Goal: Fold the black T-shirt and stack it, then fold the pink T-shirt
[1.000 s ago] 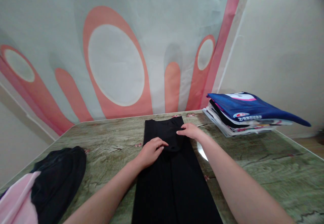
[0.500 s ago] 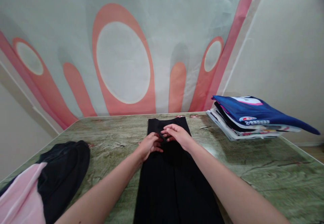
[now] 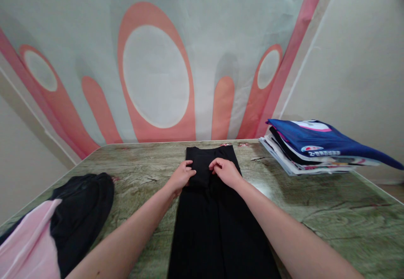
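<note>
A pair of black trousers (image 3: 202, 232) lies lengthwise on the table in front of me, its far end near the table's back edge. Part of the black cloth is folded over near that end. My left hand (image 3: 180, 178) is at the left edge of this folded part, its thumb and fingers closed on the cloth. On the right side, my right hand (image 3: 226, 172) has its fingertips curled together and pinches the same fabric. Exactly how much cloth lies between the fingers is hidden.
Wood-patterned table (image 3: 145, 161) against a printed wall hanging (image 3: 205, 39). At the right back stands a stack of folded clothes, a blue garment (image 3: 318, 140) on top and overhanging. To the left lie a crumpled black garment (image 3: 85, 203) and a pink cloth (image 3: 31, 241).
Both hands have moved apart, the left one to the left edge and the right one to the right. The cloth between them now lies flatter and wider.
</note>
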The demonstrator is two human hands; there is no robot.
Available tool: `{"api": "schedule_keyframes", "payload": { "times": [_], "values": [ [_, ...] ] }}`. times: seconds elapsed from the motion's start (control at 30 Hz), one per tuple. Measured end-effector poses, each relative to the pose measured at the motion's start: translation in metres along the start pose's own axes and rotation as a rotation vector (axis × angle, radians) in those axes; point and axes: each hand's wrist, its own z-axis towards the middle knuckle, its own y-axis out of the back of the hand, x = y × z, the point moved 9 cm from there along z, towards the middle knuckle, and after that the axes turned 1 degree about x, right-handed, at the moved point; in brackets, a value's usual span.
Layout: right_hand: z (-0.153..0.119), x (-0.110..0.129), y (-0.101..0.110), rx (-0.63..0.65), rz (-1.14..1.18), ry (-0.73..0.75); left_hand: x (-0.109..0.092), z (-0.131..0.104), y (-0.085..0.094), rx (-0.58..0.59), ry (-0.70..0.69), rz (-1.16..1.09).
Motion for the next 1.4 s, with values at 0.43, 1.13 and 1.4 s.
{"api": "schedule_keyframes", "payload": {
  "times": [0.43, 1.13, 1.4],
  "values": [
    [-0.005, 0.018, 0.007, -0.112, -0.365, 0.324, -0.066, -0.052, -0.054, 0.057, -0.726, 0.949],
    [0.011, -0.039, 0.085, -0.309, -0.517, -0.11, -0.072, -0.067, -0.072, 0.085, -0.69, 1.013],
    [0.014, -0.07, 0.079, -0.096, -0.512, -0.274, -0.07, -0.072, -0.087, -0.012, -0.657, 1.119]
  ]
}}
